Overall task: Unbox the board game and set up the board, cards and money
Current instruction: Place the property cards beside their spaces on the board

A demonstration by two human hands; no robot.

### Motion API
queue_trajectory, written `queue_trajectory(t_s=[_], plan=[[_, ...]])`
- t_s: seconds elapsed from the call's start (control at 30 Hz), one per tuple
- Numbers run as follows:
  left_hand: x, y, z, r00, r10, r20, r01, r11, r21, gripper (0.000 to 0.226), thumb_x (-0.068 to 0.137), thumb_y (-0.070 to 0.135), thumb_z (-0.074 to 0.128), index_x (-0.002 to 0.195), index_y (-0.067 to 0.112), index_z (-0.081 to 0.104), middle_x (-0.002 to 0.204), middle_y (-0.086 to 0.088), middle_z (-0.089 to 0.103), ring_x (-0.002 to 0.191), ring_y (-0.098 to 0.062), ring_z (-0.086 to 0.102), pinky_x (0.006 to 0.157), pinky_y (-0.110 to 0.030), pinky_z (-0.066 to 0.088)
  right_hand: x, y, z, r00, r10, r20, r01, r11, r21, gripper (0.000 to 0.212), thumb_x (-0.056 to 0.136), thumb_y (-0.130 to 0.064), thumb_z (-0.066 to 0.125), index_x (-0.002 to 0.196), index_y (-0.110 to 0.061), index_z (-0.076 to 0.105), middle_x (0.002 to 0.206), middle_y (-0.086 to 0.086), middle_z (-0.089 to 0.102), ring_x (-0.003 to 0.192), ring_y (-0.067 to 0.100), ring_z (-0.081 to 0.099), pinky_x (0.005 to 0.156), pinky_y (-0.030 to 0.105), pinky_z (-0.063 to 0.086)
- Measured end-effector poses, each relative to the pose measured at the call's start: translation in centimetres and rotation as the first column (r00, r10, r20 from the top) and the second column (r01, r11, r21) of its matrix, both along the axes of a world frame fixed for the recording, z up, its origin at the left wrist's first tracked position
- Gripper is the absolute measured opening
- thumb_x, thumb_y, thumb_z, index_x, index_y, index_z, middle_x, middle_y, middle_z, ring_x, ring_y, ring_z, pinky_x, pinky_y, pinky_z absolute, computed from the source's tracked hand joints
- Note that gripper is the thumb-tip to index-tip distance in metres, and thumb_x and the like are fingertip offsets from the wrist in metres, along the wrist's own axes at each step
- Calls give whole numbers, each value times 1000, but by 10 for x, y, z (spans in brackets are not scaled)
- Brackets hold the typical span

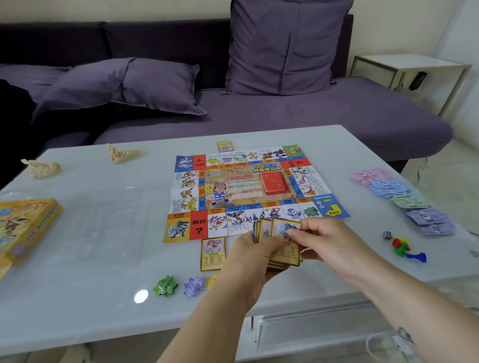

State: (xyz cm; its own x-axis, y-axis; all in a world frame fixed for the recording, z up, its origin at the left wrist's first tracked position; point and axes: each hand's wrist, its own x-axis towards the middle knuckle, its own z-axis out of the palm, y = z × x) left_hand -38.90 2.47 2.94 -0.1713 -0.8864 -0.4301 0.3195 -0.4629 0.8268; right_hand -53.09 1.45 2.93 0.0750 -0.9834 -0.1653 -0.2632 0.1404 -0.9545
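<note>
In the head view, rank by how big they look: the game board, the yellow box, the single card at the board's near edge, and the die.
1. game board
2. yellow box, though cut off by the frame's left edge
3. single card
4. die, clearly smallest

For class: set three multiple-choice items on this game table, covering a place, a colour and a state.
1. Where is the yellow box? A on the board; B left of the board; C right of the board.
2. What colour is the deck on the board's centre? A red; B green; C white.
3. The left hand and right hand are: A empty; B folding the board; C holding cards.
Answers: B, it lies at the table's left; A, its top is red; C, both grip the cards.
</note>
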Motion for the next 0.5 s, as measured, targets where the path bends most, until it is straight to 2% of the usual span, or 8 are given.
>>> queue_trajectory(t_s=[0.13, 0.23, 0.3, 0.4, 0.5], plan=[[15, 2, -1, 991, 46, 128, -41, 999, -36, 7, 87, 9, 64, 92, 9, 60, 83, -9, 70, 68, -17, 65, 64, -27, 53, 13, 1, -1, 997, 45, 65, -48, 998, 43, 32, 91, -16, 60, 61, -22, 72, 70, 1, 69, 69, 16, 65, 74, 36, 55], [36, 5, 1, 986, 97, 138, -91, 994, -53, 7, 86, 7, 65, 88, 11, 60, 76, -5, 69, 64, -14, 65, 57, -23, 53, 29, 0, -2, 989, 53, 139, -62, 996, 62, 14, 90, -15, 61, 82, -16, 73, 76, 3, 70, 69, 14, 64, 67, 32, 53], [50, 8, 0, 981, 121, 151, -114, 992, -59, 9, 85, 7, 67, 89, 11, 60, 75, -4, 70, 63, -14, 66, 58, -24, 52, 39, 1, -1, 981, 87, 174, -98, 993, 57, 13, 89, -12, 62, 97, -20, 70, 78, 0, 70, 69, 12, 65, 64, 27, 49], [67, 12, -1, 980, 137, 147, -129, 990, -66, 11, 84, 7, 68, 91, 11, 61, 77, -5, 71, 65, -15, 67, 58, -25, 52, 53, 4, 1, 980, 160, 120, -162, 987, 10, 25, 87, -7, 64, 103, -25, 64, 78, -1, 72, 72, 11, 66, 65, 23, 50], [79, 16, -2, 978, 151, 145, -145, 988, -55, 20, 83, 6, 68, 102, 7, 61, 86, -10, 72, 72, -18, 67, 62, -27, 53, 65, 5, 1, 984, 168, 63, -167, 986, -28, 24, 86, -6, 65, 104, -20, 60, 73, -1, 71, 71, 10, 67, 64, 21, 50]])
